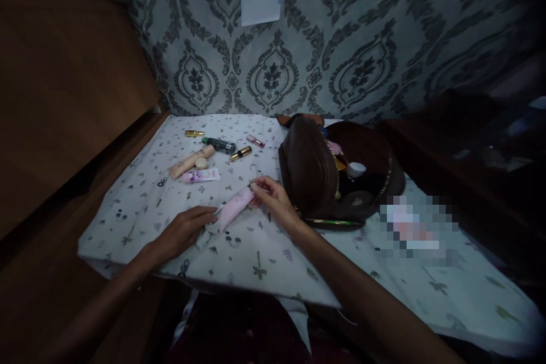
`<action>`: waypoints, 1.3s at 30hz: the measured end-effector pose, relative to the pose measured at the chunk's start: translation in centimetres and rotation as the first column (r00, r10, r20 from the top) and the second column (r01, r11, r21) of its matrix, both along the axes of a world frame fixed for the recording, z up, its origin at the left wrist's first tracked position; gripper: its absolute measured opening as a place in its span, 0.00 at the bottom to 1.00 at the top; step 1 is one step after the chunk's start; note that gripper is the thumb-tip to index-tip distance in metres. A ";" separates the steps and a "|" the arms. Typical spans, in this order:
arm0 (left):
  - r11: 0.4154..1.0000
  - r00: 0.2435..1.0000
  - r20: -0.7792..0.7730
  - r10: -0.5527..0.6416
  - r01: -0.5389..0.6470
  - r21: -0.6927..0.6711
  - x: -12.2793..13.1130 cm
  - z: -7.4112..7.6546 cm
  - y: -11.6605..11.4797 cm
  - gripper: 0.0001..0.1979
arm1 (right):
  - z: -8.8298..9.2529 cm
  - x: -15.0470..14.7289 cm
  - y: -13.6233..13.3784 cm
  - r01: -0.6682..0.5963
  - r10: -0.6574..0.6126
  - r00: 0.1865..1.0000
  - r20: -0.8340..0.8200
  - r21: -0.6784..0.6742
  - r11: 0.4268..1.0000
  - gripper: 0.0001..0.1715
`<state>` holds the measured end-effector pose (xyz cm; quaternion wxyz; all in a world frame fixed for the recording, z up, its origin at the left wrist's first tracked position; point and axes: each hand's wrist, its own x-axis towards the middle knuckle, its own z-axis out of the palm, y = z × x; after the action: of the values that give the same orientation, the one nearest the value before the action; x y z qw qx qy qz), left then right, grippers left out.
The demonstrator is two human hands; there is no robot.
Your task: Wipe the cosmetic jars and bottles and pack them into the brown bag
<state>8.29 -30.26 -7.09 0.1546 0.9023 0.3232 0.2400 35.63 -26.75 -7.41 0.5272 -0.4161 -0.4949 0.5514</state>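
A pale pink squeeze tube (235, 208) lies slanted between my two hands, low over the cloth. My right hand (271, 196) pinches its upper end, fingers closed around it. At the lower end, the closed fingers of my left hand (190, 229) grip the tube's edge. Something clear, like thin plastic, shows beneath the left fingertips; its shape is hard to make out. Just beyond the hands lie a white and purple tube (201, 175), a beige tube (191, 161) and a small round cream-coloured item (201, 163).
Farther back are a dark green bottle (219, 145), a gold tube (194, 133), a black and gold lipstick (241, 153) and a pink lipstick tube (255, 141). An open brown bag (307, 168) with several items stands right. Wooden furniture (72, 85) borders the left.
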 end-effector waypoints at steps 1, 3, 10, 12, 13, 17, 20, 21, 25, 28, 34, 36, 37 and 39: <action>1.000 1.000 0.004 0.006 -0.006 -0.005 0.2 0.1 -0.1 0.19 | -0.1 0.0 0.0 0.006 -0.006 1.000 0.004 0.007 1.000 0.23; 0.999 0.999 0.040 0.022 -0.020 -0.042 1.0 0.4 0.0 0.19 | -0.1 0.0 0.1 0.013 -0.013 1.000 0.005 0.022 1.000 0.23; 0.952 0.957 0.240 0.163 -0.088 -0.293 5.8 3.4 2.3 0.16 | 0.9 0.4 -0.4 -0.098 0.099 0.995 -0.006 0.096 0.991 0.19; 0.925 0.942 0.284 0.180 -0.064 -0.374 7.0 3.9 3.2 0.15 | 1.0 0.5 -0.5 -0.127 0.129 0.992 -0.012 0.106 0.986 0.19; 0.912 0.934 0.314 0.174 -0.033 -0.409 7.4 4.0 3.6 0.14 | 1.1 0.5 -0.5 -0.134 0.137 0.990 -0.016 0.113 0.984 0.19; 0.817 0.907 0.364 0.210 0.042 -0.575 7.0 4.0 4.1 0.12 | 1.0 0.4 -0.5 -0.148 0.151 0.988 -0.015 0.118 0.982 0.19; 0.695 0.883 0.354 0.306 0.047 -0.717 5.0 3.6 3.4 0.10 | 1.0 0.2 -0.5 -0.113 0.115 0.993 -0.021 0.091 0.989 0.18; 0.639 0.865 0.359 0.351 0.059 -0.767 4.1 3.5 3.1 0.10 | 0.9 0.2 -0.5 -0.088 0.091 0.995 -0.036 0.083 0.993 0.18; 0.396 0.713 0.394 0.579 0.177 -0.901 1.1 2.6 2.3 0.15 | 0.5 0.1 -0.3 -0.015 0.020 0.993 -0.117 0.042 0.999 0.19; 0.354 0.553 0.403 0.729 0.199 -0.914 0.3 2.3 2.4 0.19 | 0.1 0.0 -0.1 0.004 -0.003 0.985 -0.170 0.007 1.000 0.20; 0.425 0.271 0.453 0.850 0.156 -0.891 1.6 3.0 2.6 0.23 | -0.1 -0.3 -0.1 0.044 -0.045 0.975 -0.217 -0.012 0.999 0.24; 0.483 0.381 0.481 0.789 0.099 -0.870 2.2 3.2 2.5 0.22 | 0.1 -0.3 -0.2 0.036 -0.040 0.976 -0.215 -0.022 0.999 0.24; 0.528 0.470 0.493 0.732 0.064 -0.847 2.5 3.3 2.4 0.22 | 0.2 -0.3 -0.3 0.030 -0.034 0.976 -0.214 -0.024 0.999 0.24; 0.633 0.612 0.499 0.614 -0.004 -0.774 3.0 3.3 2.3 0.20 | 0.3 -0.3 -0.4 0.018 -0.024 0.975 -0.221 -0.026 1.000 0.24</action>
<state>11.25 -27.96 -3.76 0.5544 0.5161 0.4646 0.4588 35.32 -27.11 -7.09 0.5798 -0.3635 -0.4223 0.5944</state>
